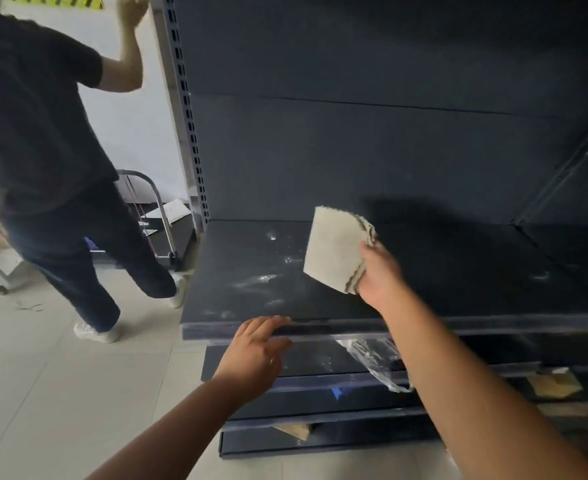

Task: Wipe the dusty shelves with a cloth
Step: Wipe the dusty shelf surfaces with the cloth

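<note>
Right hand grips a folded beige cloth by one edge, held above the dark top shelf; contact with the surface unclear. White dust smears on the shelf left of the cloth. Left hand, fingers spread, rests at the shelf's front lip. Crumpled clear plastic lies on the shelf below. A second person in dark clothes stands at left, back turned, one arm raised beside the slotted upright.
</note>
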A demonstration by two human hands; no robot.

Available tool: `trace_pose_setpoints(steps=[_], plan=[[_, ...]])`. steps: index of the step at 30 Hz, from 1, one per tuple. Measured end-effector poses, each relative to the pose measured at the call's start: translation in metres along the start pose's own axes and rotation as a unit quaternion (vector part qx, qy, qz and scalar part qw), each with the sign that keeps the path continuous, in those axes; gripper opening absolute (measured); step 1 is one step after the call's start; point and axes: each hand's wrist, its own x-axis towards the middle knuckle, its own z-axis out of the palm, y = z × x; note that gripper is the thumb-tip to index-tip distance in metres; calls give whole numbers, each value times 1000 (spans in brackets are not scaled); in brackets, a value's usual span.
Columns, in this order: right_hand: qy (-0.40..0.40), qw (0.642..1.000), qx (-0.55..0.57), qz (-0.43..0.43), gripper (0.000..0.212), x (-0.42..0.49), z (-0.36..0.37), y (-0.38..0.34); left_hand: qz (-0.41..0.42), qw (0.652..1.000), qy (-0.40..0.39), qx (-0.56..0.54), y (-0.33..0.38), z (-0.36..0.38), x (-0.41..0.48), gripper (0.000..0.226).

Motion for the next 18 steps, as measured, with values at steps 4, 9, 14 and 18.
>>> trace_pose_setpoints(steps=[4, 9, 14, 18], plan=[[138, 985, -45, -99, 31, 25, -111, -47, -6, 999, 41, 0, 2, 7, 9, 33], [323, 913, -136, -210, 33, 33, -223, -100, 0, 997, 79, 27, 9, 12, 34, 26], [381, 842, -336, -184, 39, 60, -290, -124, 5, 997, 75, 4, 23, 24, 59, 19], [306, 820, -471, -112, 40, 112, -289, -112, 2, 999, 52, 9, 28, 31, 71, 17]])
